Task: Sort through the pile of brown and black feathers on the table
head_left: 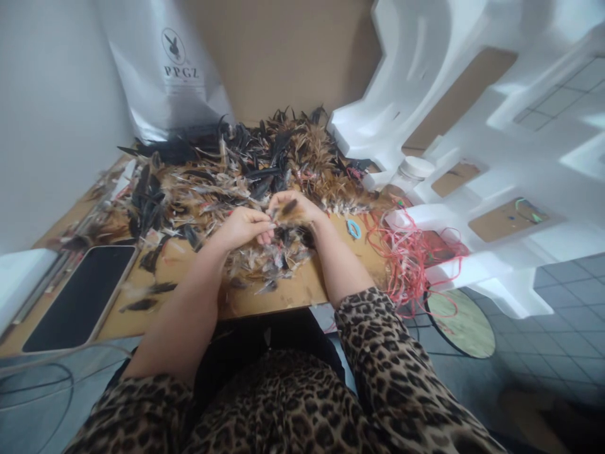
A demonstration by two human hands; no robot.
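Observation:
Both hands meet over the near middle of the table. My left hand (246,227) is closed, thumb and fingers pinched at the base of a small feather tuft. My right hand (299,208) is closed around brown and dark feathers (287,211), whose tips fan out across the palm. Below the hands lies a loose heap of short grey-brown feathers (265,265). Beyond them spreads a large pile of brown and black feathers (203,183). The exact contact of the fingertips is partly hidden and blurred.
A phone (80,299) lies at the left. A blue ring (353,229) sits right of my hands, near tangled pink-red string (409,252) and a white-lidded jar (413,170). White foam pieces (501,233) stand at the right; a silver bag (174,69) is at the back.

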